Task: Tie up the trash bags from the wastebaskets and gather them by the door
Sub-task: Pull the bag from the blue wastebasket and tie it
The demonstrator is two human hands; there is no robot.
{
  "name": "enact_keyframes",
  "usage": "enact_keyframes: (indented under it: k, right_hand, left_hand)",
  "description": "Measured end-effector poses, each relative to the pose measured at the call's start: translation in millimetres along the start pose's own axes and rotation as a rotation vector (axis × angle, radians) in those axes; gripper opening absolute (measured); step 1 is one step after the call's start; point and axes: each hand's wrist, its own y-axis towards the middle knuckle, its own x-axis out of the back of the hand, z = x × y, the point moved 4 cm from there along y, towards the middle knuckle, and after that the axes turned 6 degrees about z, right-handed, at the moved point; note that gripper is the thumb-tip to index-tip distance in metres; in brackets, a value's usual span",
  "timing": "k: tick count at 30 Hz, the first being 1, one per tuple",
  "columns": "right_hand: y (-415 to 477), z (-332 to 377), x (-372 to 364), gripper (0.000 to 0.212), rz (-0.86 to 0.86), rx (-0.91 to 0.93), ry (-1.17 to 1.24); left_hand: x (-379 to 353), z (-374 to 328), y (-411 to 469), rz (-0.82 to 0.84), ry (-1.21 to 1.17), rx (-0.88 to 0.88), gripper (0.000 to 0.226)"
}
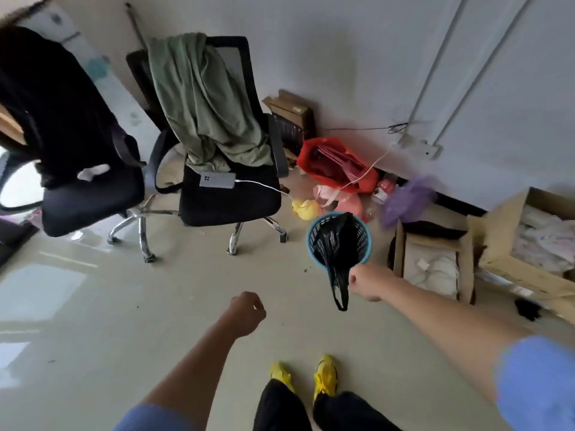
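Wastebasket: blue, mesh-sided (311, 244), upright on the floor near its wall edge, between the wheeled base of an office chair (230, 200) and the cardboard boxes (497, 231).
Trash bag: black (337, 244); body inside the wastebasket, neck drawn up and out over the near rim toward the person; one handle loop hangs free below the fist. No knot shows.
Right hand: (368, 283) fist clenched, thumb side against the raised neck of the trash bag, apparently gripping it; the exact hold is hidden by the fingers.
Left hand: (245, 312) curled into a fist, clasping nothing, held forward well apart from the trash bag.
Reason for hold: likely the neck is pulled high so the bag's body slides clear of the mesh and both handles come within reach for knotting.
Stage, judged: lifting-out in hand; tying and carrying not yet done.
Next need, judged: the free fist must take the dangling loop.
Door: not in view.
Neighbours: red bag (336, 163) and yellow toy duck (305, 209) on the floor along the wall; phone (217, 181) on the chair seat, on a white cable (261, 185).
Risk, judged: the light wastebasket may lift or tip with the bag.
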Motion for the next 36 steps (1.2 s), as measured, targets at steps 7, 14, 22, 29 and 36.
enact_keyframes:
  k: [7, 14, 22, 29, 36]
  right_hand:
    - [84, -32, 36, 0.014, -0.026, -0.135, 0.203]
    - [164, -67, 21, 0.017, -0.004, -0.319, 0.419]
    - [274, -109, -62, 0.024, -0.002, -0.486, 0.642]
    - [385, -139, -141, 0.049, -0.119, -0.489, 0.651]
    - [437, -124, -191, 0.087, -0.067, -0.357, 0.357]
  left_hand:
    - [40, -81, 140, 0.129, 0.236, -0.141, 0.014]
    - [24, -126, 279, 0.336, 0.643, -0.288, 0.02]
    - [-47, -158, 414, 0.411, 1.013, -0.526, 0.04]
    - [-167, -162, 528, 0.387, 1.388, -1.051, 0.063]
    - [-203, -144, 614, 0.294, 1.709, -0.84, 0.097]
